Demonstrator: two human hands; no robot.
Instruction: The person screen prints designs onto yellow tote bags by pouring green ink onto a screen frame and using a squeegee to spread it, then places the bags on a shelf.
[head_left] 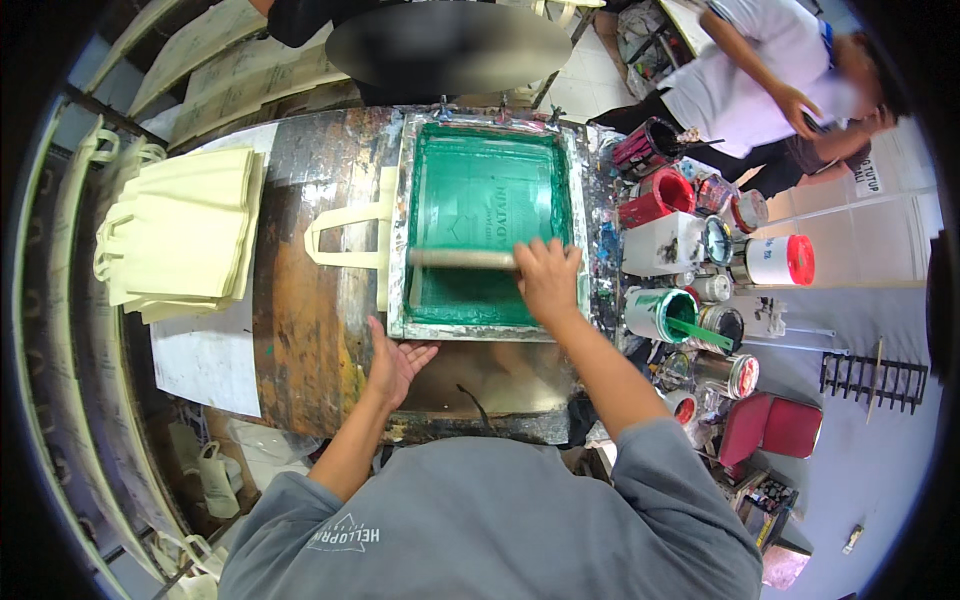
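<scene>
A screen-printing frame (398,225) with green mesh (480,205) lies on the stained wooden table, hinged at its far edge. My right hand (547,280) is closed round the right end of a squeegee (455,259), which lies crosswise over the middle of the mesh. Below the frame's near left corner, my left hand (398,365) is open, palm up, fingers toward the frame's edge; whether it touches the frame I cannot tell. From under the frame's left side a cream tote bag (350,238) sticks out, its handle on the table. The rest of that bag is hidden.
Stacked cream tote bags (190,225) lie at the table's left. Paint cans, including an open green one (660,313), crowd the right side. One person stands across the table; another, in a white shirt (750,80), is at the far right. Racks (75,330) line the left.
</scene>
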